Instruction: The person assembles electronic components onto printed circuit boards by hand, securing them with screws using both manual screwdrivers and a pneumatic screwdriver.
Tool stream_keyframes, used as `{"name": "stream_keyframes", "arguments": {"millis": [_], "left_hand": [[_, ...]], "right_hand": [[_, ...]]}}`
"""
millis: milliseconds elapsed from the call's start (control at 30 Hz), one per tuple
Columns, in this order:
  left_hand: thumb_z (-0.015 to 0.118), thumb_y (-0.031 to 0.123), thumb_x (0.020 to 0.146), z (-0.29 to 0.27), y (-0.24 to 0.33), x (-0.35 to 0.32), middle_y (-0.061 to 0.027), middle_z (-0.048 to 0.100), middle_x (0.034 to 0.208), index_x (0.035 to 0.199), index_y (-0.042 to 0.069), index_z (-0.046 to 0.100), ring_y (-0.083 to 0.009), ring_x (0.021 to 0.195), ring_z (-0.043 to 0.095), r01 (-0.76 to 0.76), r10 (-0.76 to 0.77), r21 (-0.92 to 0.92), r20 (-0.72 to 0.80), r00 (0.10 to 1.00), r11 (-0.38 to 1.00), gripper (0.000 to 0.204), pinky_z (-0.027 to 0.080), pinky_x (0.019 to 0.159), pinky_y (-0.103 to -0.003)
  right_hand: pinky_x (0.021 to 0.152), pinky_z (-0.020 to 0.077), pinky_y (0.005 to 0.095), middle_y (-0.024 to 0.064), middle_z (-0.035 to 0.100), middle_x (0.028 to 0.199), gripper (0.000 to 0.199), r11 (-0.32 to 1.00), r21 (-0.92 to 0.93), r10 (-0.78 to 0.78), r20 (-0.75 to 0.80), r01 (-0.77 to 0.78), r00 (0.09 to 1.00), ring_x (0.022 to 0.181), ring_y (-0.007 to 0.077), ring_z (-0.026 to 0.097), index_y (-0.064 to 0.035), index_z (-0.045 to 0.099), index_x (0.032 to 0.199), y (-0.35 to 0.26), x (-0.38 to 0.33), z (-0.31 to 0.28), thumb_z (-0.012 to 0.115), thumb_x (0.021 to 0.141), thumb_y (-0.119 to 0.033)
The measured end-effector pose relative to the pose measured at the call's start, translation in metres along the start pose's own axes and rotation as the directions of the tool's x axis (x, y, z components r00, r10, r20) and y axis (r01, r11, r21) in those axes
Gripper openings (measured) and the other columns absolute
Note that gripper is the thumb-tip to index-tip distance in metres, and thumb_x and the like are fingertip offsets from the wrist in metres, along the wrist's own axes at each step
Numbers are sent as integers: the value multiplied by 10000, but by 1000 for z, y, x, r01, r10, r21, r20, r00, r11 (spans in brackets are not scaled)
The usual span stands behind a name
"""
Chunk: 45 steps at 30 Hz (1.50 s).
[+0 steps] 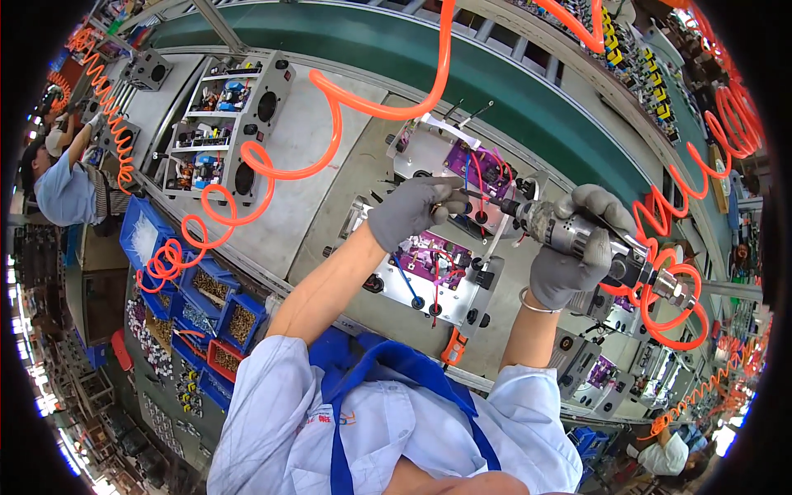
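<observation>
My right hand [569,268], in a grey glove, is wrapped round a metal air screwdriver [569,235] that lies nearly level, its bit pointing left. The gloved fingers of my left hand [417,210] are pinched together at the bit's tip; whatever they hold is hidden. Beneath both hands are two open metal housings. The far housing [401,157] carries a purple circuit board [487,169] with red and blue wires. Nearer me, the second housing [441,305] has a similar purple board [429,257], and its wires run to round black terminals on the front plate.
A coiled orange air hose [338,140] loops across the bench. To the left stand several open housings [252,128] and blue bins [239,323] of small screws. An orange-handled tool [454,346] lies at the near edge. Beyond runs a green conveyor [528,111]. Another person [66,190] is at far left.
</observation>
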State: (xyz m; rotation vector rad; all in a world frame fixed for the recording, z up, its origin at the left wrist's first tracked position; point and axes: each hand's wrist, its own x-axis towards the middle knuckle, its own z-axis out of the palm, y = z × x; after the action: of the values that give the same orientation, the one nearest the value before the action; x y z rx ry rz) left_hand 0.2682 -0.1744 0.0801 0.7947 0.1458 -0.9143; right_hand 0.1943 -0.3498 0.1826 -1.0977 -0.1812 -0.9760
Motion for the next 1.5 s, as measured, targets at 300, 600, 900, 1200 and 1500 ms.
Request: {"name": "stream_keyframes", "arguments": {"millis": [300, 600, 900, 1200, 1500], "left_hand": [[606, 239, 909, -20, -14, 7, -48, 595, 884, 1072, -3, 581, -69, 674, 539, -53, 52, -35, -15, 999, 998, 293, 424, 510, -141], [599, 298, 913, -15, -15, 20, -2, 546, 806, 1036, -5, 569, -20, 620, 455, 19, -14, -92, 53, 999, 996, 328, 343, 453, -118], [585, 428, 896, 2, -14, 31, -6, 536, 746, 1033, 2, 582, -34, 568, 434, 92, -91, 103, -10, 996, 990, 447, 297, 412, -147], [618, 471, 812, 4, 14, 91, -134, 665, 778, 845, 51, 700, -272, 734, 639, 174, 504, 982, -189, 843, 77, 430, 482, 701, -392], [625, 362, 788, -10, -18, 97, -152, 657, 747, 790, 70, 702, -320, 728, 638, 115, 539, 986, -161, 827, 119, 301, 487, 665, -417]], "right_hand": [[628, 461, 317, 115, 552, 910, 366, 1000, 24, 6, -4, -6, 1000, 803, 223, 531, -55, 556, 1043, 6, 1, -5, 535, 731, -246], [684, 505, 344, 129, 587, 902, 358, 995, 86, 57, -84, -50, 995, 765, 224, 581, -75, 567, 1080, 16, 0, -20, 586, 749, -210], [651, 516, 341, 132, 590, 924, 339, 992, 101, 97, -247, -74, 964, 792, 241, 583, -54, 571, 1048, 17, 4, -44, 556, 753, -219], [627, 516, 335, 105, 612, 923, 339, 997, -31, -77, -412, 71, 908, 842, 242, 606, -56, 583, 1016, 19, 16, -65, 568, 757, -274], [641, 500, 355, 122, 587, 904, 328, 998, -25, -58, -289, 53, 955, 782, 230, 575, -82, 569, 1037, 30, 13, -56, 578, 738, -216]]}}
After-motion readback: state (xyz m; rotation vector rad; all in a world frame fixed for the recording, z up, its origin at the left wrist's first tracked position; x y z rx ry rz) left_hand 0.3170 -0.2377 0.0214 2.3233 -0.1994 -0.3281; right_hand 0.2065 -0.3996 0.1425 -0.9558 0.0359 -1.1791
